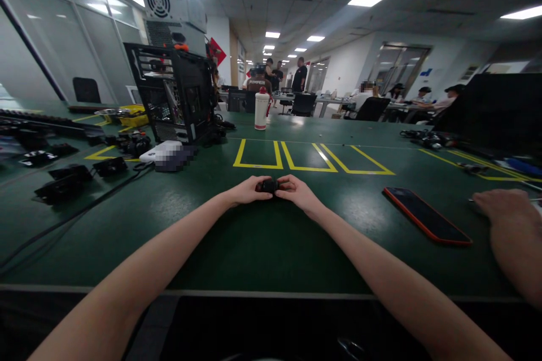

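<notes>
A small black object (269, 185), too small and dark to name, is between my two hands just above or on the green table (262, 248). My left hand (249, 189) grips its left end, with fingers and thumb closed round it. On the other side, my right hand (296, 192) pinches its right end between thumb and fingertips. Whether the object rests on the table I cannot tell. Yellow tape outlines (258, 166) lie on the table just beyond my hands.
An open computer case (178, 90) stands at the back left, beside a white bottle (261, 110). Black parts (63, 183) and a cable (68, 214) lie left. A phone with an orange edge (427, 217) lies right, near another person's hand (503, 203).
</notes>
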The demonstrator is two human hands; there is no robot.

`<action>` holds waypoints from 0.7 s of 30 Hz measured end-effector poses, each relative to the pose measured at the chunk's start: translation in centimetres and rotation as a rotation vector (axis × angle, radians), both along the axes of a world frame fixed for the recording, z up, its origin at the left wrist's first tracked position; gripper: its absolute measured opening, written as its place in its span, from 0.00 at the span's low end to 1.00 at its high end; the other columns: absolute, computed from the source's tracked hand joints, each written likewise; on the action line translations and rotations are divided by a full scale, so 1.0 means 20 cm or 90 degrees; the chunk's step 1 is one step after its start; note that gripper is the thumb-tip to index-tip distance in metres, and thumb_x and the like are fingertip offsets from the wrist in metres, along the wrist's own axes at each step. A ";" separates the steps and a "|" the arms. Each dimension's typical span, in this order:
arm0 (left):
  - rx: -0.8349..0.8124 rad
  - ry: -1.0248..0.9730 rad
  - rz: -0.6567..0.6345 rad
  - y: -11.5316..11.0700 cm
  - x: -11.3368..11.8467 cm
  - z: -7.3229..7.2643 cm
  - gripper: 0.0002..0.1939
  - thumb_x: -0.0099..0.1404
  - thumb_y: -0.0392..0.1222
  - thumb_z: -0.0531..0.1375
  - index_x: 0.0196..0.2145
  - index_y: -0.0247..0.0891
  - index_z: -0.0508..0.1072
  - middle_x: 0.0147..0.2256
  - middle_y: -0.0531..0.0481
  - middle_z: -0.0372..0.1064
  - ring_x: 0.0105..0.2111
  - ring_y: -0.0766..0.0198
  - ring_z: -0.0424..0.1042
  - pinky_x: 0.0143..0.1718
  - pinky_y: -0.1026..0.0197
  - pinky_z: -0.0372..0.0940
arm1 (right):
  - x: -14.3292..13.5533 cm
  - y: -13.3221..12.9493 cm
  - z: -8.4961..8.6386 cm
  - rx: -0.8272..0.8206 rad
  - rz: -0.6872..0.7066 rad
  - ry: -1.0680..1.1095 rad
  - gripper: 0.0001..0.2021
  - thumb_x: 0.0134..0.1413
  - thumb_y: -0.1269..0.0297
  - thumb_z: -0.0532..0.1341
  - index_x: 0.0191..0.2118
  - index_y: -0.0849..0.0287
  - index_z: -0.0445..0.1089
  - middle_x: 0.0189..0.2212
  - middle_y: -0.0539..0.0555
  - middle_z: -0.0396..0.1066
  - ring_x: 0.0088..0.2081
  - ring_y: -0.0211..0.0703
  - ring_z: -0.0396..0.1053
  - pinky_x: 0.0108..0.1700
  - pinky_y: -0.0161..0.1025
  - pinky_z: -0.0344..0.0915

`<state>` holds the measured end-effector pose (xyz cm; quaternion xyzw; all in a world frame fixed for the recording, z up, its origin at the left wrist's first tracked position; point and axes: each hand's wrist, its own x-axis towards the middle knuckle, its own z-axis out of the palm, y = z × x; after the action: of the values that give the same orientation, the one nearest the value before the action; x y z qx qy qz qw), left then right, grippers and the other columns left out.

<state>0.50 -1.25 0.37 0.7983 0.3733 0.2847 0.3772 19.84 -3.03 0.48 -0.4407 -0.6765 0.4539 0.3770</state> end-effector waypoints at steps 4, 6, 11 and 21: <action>0.039 0.028 0.014 0.00 -0.01 0.00 0.33 0.53 0.41 0.60 0.55 0.34 0.56 0.39 0.44 0.67 0.36 0.60 0.67 0.40 0.55 0.62 | 0.00 0.00 0.00 0.001 0.001 0.010 0.18 0.38 0.65 0.65 0.39 0.57 0.63 0.33 0.50 0.68 0.36 0.40 0.67 0.44 0.44 0.62; 0.021 0.004 -0.002 0.00 0.00 -0.01 0.33 0.54 0.42 0.60 0.56 0.33 0.55 0.39 0.43 0.67 0.36 0.60 0.67 0.39 0.55 0.62 | 0.00 0.00 0.01 0.008 -0.003 0.003 0.17 0.38 0.65 0.65 0.38 0.58 0.63 0.33 0.50 0.68 0.36 0.40 0.67 0.44 0.44 0.61; 0.000 -0.042 -0.018 0.02 0.01 -0.04 0.35 0.53 0.46 0.61 0.56 0.32 0.55 0.47 0.40 0.63 0.43 0.56 0.66 0.44 0.54 0.61 | 0.00 0.00 0.00 0.029 0.008 0.012 0.17 0.38 0.66 0.65 0.37 0.58 0.64 0.33 0.51 0.67 0.37 0.40 0.66 0.44 0.44 0.62; 0.012 -0.035 0.034 -0.03 0.05 0.02 0.34 0.54 0.51 0.60 0.55 0.37 0.56 0.54 0.42 0.57 0.54 0.53 0.57 0.54 0.52 0.52 | 0.01 0.01 -0.01 0.021 0.040 0.080 0.17 0.38 0.66 0.65 0.38 0.57 0.64 0.40 0.53 0.67 0.40 0.40 0.67 0.45 0.43 0.63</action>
<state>1.50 -1.81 0.69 0.7838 0.3810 0.3198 0.3718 20.08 -2.92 0.37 -0.3833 -0.6724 0.4810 0.4118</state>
